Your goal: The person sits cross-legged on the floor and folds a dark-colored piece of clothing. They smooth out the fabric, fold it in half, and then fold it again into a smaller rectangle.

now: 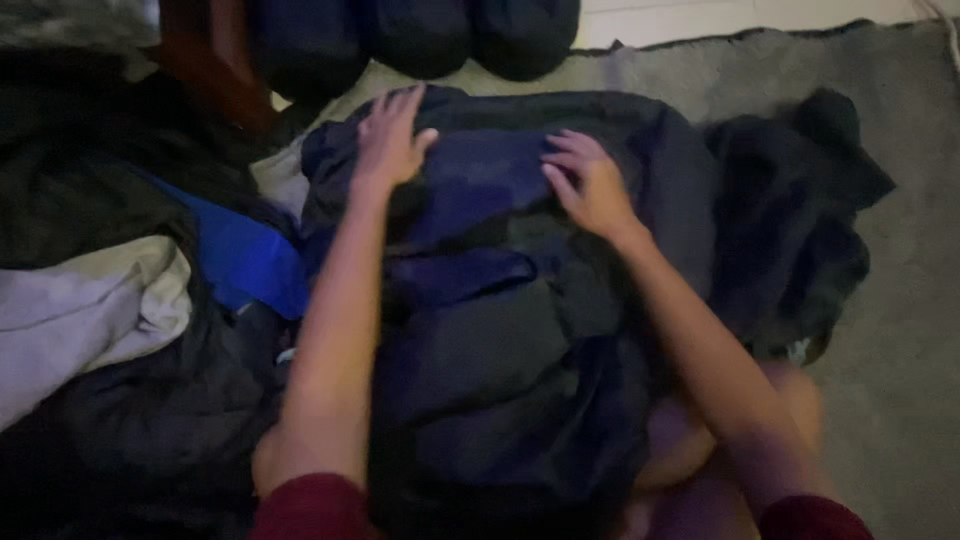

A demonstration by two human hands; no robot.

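Observation:
A dark navy garment (500, 330) lies bunched on a grey carpet (900, 330) in front of me. My left hand (390, 140) rests flat on its upper left part, fingers spread. My right hand (585, 185) presses flat on its upper middle, fingers apart and pointing left. Neither hand holds anything. Both forearms reach out from dark red sleeves at the bottom edge.
A black garment (800, 220) lies crumpled to the right. At left sits a pile with a bright blue cloth (250, 260), a pale grey cloth (80, 310) and dark clothes. Dark rounded bundles (420, 35) and a reddish wooden piece (205, 60) lie at the top.

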